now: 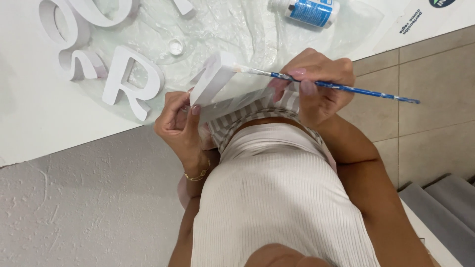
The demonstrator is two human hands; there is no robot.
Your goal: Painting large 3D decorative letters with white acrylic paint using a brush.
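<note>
Torso in a ribbed cream top [277, 198] fills the near part of the view, striped fabric [257, 111] just above it. Left hand [180, 123], gold bracelet [198, 175] on the wrist, fingers closed around the lower edge of a white block letter [217, 84], holding it tilted up above the lap at the counter edge. Right hand [316, 81], fingers pinched shut on a thin blue-handled paintbrush [346, 89]; the handle sticks out to the right over the tiled floor [425, 99], the bristle tip touches the top corner of the held letter. Letter face looks white, lower side grayer.

Beyond the hands, white counter [29, 113] with a clear plastic sheet [222, 29] spread on it. On the sheet, left of the held letter, a white letter R [131, 81] lying flat, well apart from the hands. Further left and up, more white letters [69, 34], partly cut off by the frame. Small round white cap [175, 47] between the R and the top edge. At the far edge, a white bottle with a blue label [309, 11] lying on its side. Textured gray wall [84, 207] below the counter at left.
</note>
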